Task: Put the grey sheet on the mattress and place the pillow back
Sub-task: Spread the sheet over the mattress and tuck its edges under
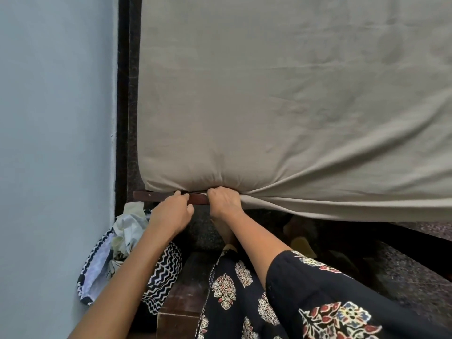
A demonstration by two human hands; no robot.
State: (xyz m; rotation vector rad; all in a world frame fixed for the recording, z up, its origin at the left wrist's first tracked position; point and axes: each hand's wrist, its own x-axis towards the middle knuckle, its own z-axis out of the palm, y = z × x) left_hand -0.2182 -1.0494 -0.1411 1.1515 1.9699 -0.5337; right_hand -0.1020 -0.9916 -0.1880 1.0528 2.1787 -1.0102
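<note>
The grey sheet (pixel 281 99) lies spread over the mattress and fills most of the view. Its near edge hangs loose to the right (pixel 342 209). At the mattress's near left corner my right hand (pixel 223 200) grips a gathered bunch of the sheet at the mattress's lower edge, with creases fanning out from it. My left hand (pixel 171 211) is just left of it, fingers curled at the brown wooden bed rail (pixel 198 198) under the mattress. Whether it holds cloth is hidden. No pillow is in view.
A pale blue wall (pixel 56 118) stands close on the left, with a dark strip of bed frame (pixel 127 94) between it and the mattress. A heap of patterned cloth (pixel 117 260) lies in the corner below my left arm. Dark speckled floor (pixel 403 277) shows on the right.
</note>
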